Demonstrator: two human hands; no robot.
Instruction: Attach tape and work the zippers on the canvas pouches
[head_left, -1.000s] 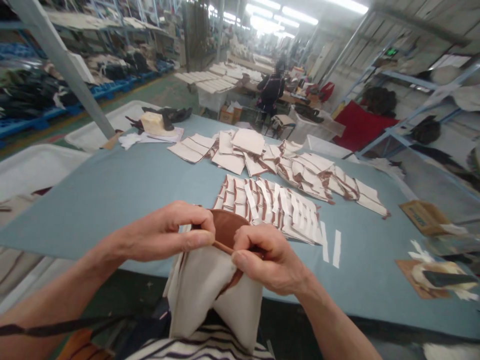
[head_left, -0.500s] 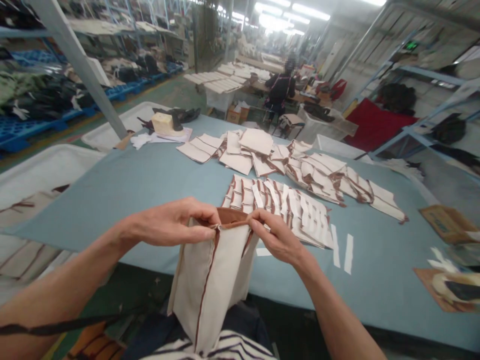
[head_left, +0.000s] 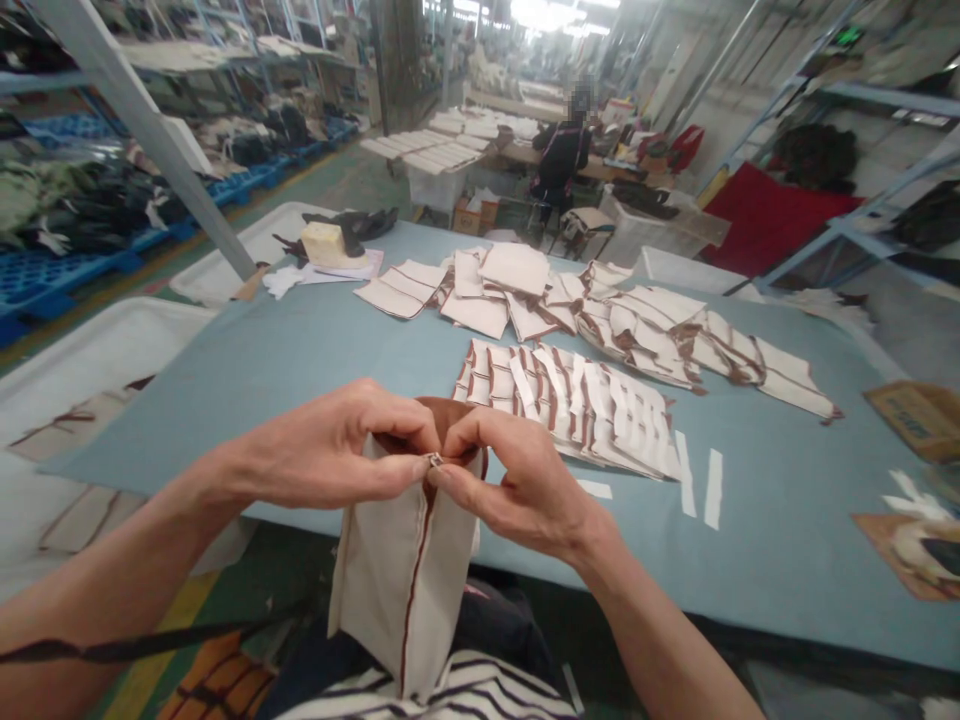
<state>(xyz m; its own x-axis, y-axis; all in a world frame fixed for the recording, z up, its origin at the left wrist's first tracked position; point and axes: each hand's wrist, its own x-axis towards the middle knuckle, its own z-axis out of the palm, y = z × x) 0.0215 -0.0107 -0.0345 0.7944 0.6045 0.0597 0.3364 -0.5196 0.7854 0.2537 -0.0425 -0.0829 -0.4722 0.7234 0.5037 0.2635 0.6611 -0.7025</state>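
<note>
Apparently, both hands (head_left: 330, 450) (head_left: 521, 485), nearly closed, pinch a bag (head_left: 390, 565).

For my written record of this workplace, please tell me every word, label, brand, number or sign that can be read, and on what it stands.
No text can be read with certainty.
Cardboard box at the right: dark printing, too blurred to read.
Green lit panel at upper right: too small and blurred to read.
Cream fabric bag being held: no lettering shows.
</note>
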